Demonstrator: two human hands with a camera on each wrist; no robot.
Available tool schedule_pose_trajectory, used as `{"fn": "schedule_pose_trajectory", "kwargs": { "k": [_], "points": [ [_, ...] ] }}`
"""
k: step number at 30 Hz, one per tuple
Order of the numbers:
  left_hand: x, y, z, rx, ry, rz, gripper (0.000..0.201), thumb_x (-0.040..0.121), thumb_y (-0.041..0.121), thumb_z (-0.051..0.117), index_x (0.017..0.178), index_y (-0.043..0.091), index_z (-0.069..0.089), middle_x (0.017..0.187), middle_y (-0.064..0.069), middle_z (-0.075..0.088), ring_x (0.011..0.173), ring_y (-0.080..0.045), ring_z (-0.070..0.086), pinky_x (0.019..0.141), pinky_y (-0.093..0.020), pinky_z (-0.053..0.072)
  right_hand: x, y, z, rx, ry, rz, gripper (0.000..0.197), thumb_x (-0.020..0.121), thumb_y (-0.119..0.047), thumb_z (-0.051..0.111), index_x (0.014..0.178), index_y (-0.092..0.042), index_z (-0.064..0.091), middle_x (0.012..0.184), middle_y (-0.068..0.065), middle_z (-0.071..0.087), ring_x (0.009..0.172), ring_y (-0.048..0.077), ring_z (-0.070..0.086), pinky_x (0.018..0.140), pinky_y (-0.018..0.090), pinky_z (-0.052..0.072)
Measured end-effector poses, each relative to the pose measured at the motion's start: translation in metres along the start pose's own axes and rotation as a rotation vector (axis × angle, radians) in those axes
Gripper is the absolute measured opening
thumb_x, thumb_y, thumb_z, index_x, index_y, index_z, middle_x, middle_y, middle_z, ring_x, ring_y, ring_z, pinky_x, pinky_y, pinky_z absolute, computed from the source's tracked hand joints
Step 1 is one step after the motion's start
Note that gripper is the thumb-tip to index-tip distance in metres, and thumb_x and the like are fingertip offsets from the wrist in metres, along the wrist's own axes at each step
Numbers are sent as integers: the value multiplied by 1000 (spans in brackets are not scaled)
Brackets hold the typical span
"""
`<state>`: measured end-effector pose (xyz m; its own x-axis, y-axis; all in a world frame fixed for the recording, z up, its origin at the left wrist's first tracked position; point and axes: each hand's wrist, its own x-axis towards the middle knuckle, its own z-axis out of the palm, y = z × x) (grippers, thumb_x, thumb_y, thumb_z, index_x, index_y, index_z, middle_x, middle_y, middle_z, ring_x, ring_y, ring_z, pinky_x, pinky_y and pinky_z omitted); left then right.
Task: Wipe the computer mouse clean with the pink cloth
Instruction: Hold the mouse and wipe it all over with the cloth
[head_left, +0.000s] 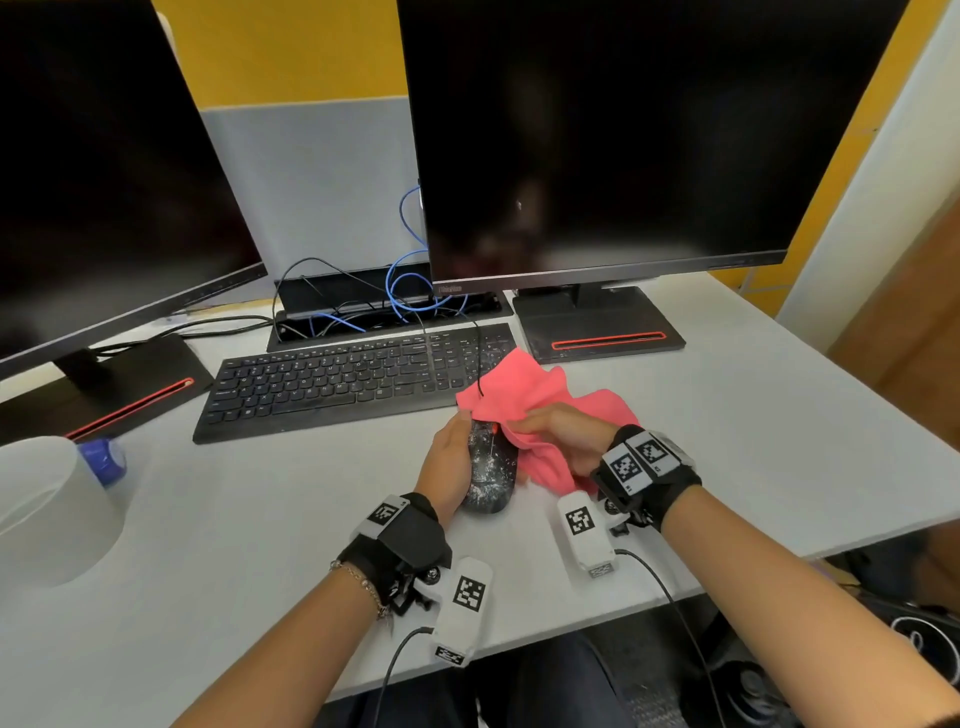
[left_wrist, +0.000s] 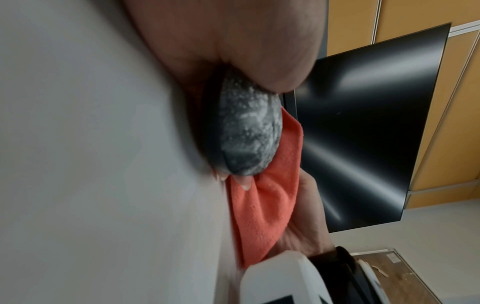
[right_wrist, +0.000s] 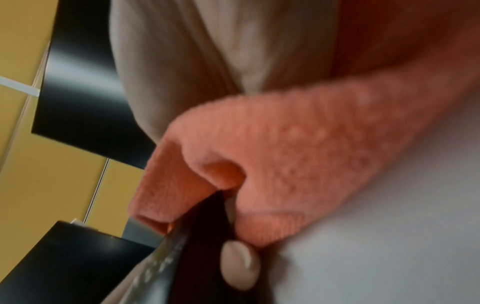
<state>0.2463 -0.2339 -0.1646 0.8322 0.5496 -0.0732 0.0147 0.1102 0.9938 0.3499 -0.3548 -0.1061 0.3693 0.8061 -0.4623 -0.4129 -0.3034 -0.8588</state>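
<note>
A black computer mouse (head_left: 491, 467) speckled with white residue lies on the white desk in front of the keyboard. My left hand (head_left: 451, 457) grips it from its left side, fingers curled round the body. In the left wrist view the mouse (left_wrist: 246, 133) shows its dusty back, with fingertips (left_wrist: 244, 183) under its far end. My right hand (head_left: 563, 434) holds the bunched pink cloth (head_left: 524, 395) against the mouse's right front. The right wrist view shows the cloth (right_wrist: 298, 148) folded over the mouse's dark edge (right_wrist: 202, 236). The mouse cable runs back over the cloth.
A black keyboard (head_left: 343, 379) lies just behind the hands. Two dark monitors (head_left: 597, 135) stand on red-striped bases (head_left: 605, 340). Loose cables (head_left: 363, 306) bunch between them. A white roll (head_left: 47, 509) with a blue-capped item sits at the desk's left. The desk edge (head_left: 779, 551) runs near my right forearm.
</note>
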Motion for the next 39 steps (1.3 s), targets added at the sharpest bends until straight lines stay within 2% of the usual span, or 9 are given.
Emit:
{"fn": "schedule_pose_trajectory", "kwargs": {
  "k": [3,8,13,16,22,25,28,33,39],
  "points": [
    [0,2,0,-12,28,-6,43,98,43,35,101,13,65,98,-30,68,88,-50,65,83,-69,48,5,-1,2,-23,94,-19,46,90,-17,62,123,14,54,107,29,57,94,38,56,88,47,48],
    [-4,3,1,-33,-24,-10,46,103,41,31,97,12,66,92,-30,69,75,-46,68,74,-56,55,3,2,-6,23,-46,-15,32,87,-15,63,108,8,56,87,21,58,74,30,59,66,32,54],
    [2,0,-1,-23,56,-24,43,94,47,40,98,15,68,99,-28,69,90,-51,65,84,-70,46,5,7,-12,62,-52,-32,30,100,-10,46,120,9,58,104,16,66,87,23,67,77,28,57],
    [4,-3,-2,-29,29,-24,52,92,55,39,102,15,70,102,-26,69,95,-51,63,88,-70,45,4,9,-15,17,-82,-56,18,98,-1,46,102,0,64,89,10,73,81,19,70,73,25,58],
    [4,-3,-2,-29,34,-41,48,94,52,38,105,16,68,104,-27,68,96,-52,62,87,-73,43,-2,9,-16,-24,-195,-87,41,94,-6,46,66,-13,76,70,10,65,66,18,65,70,27,55],
    [2,-1,-1,-33,28,-36,51,95,52,36,107,14,68,104,-26,69,96,-51,63,89,-69,45,-1,9,-15,-57,-167,-94,24,91,-6,52,81,-8,74,80,12,69,73,19,66,74,27,56],
    [1,1,1,-58,39,-42,46,99,42,35,105,10,67,104,-33,65,93,-54,62,83,-65,50,-1,11,-17,-11,-139,-95,38,97,-1,44,75,-8,73,75,11,66,68,19,63,69,27,56],
    [-1,4,2,-86,53,-59,45,98,44,37,104,10,67,104,-31,66,93,-51,63,83,-63,51,4,12,-10,10,-73,-82,28,87,-15,61,107,4,63,109,25,60,95,32,57,79,30,55],
    [-1,5,3,-100,48,-56,36,101,30,35,102,8,64,104,-38,61,82,-53,64,72,-69,51,6,12,-13,78,-67,-70,20,97,-10,49,101,3,64,96,19,66,82,26,65,75,29,57]
  ]
}}
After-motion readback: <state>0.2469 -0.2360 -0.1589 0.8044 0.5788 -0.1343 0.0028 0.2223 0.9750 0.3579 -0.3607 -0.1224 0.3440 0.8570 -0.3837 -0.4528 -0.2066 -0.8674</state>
